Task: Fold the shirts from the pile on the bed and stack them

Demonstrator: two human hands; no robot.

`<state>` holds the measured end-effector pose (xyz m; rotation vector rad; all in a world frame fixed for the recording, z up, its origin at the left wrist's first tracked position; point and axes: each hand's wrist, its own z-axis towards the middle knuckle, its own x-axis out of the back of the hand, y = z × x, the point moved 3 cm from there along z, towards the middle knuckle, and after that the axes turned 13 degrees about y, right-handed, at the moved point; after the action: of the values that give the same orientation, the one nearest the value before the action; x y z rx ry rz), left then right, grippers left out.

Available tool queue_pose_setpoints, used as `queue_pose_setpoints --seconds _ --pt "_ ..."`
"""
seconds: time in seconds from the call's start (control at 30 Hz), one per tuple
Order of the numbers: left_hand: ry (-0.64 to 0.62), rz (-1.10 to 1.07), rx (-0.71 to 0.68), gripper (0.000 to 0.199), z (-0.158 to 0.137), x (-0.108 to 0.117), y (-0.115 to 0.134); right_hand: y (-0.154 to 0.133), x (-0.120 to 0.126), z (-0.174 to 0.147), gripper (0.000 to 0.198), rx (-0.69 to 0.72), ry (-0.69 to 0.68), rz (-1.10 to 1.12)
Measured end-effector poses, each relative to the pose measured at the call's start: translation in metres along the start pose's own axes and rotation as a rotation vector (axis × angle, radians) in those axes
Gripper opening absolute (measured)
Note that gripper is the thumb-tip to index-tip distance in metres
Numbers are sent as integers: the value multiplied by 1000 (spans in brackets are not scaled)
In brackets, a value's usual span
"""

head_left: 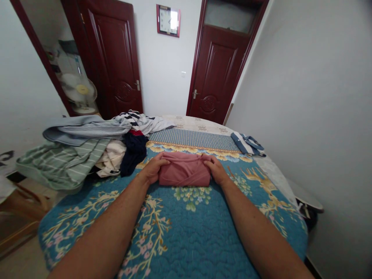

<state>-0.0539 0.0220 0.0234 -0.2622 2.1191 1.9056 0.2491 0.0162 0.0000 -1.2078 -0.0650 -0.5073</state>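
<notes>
Quilt (209, 232) beneath, fingers (164, 162) pinch garment (184, 174) (pink) at ends.

- We are in a home, seemingly a bedroom.
- We see a flowered quilt (200, 232) and piled clothes (66, 161).
- We face a clock (164, 20), doors (112, 54) and a fan (79, 88).

The bed (209, 232) bears clothes (69, 159) and a pink garment (184, 172).
</notes>
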Motion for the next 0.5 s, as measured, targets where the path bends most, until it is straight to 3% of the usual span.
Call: queue_pose_setpoints --seconds 0.1,0.2,0.33,0.5 --pt "-53 -27 13 87 0 2 1 -3 -3 -5 51 -125 -27 219" --pt "-47 -48 27 98 1 4 2 -11 -5 -10 58 -231 -90 374" --pt "-36 -30 23 95 5 4 0 -19 -7 -16 56 -402 -239 538" --pt "11 44 56 82 14 5 -7 -21 -9 -21 45 -539 -230 706"
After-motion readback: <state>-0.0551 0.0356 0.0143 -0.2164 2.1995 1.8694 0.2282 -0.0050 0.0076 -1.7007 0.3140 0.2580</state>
